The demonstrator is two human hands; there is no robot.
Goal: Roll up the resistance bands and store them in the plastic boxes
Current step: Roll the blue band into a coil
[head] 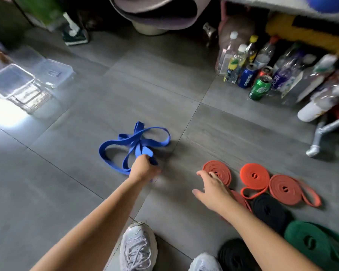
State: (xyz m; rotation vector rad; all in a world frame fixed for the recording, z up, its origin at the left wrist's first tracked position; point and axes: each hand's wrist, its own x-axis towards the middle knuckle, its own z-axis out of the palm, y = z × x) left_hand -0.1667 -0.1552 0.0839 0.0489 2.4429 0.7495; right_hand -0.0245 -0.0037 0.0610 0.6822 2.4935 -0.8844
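Fingers (145, 159) of my left hand (143, 170) curl tight round the loose blue band (138, 150), tangled on the floor (70, 149). My right hand (213, 190) is spread and empty over the nearest rolled orange band (222, 169). Clear boxes (55, 70) sit well apart, far left.

I read, on the grey tiled floor (66, 192): blue band (137, 142) near centre; orange coils (253, 177) at 4 o'clock; black coils (268, 210) and green coil (309, 241) at 5; white shoes (138, 249) at 6.

Unrolled, tangled blue band (134, 141) mid-frame; orange rolls (254, 176), black rolls (268, 210), green roll (309, 241) flat at lower right; clear plastic boxes (12, 81) upper left.
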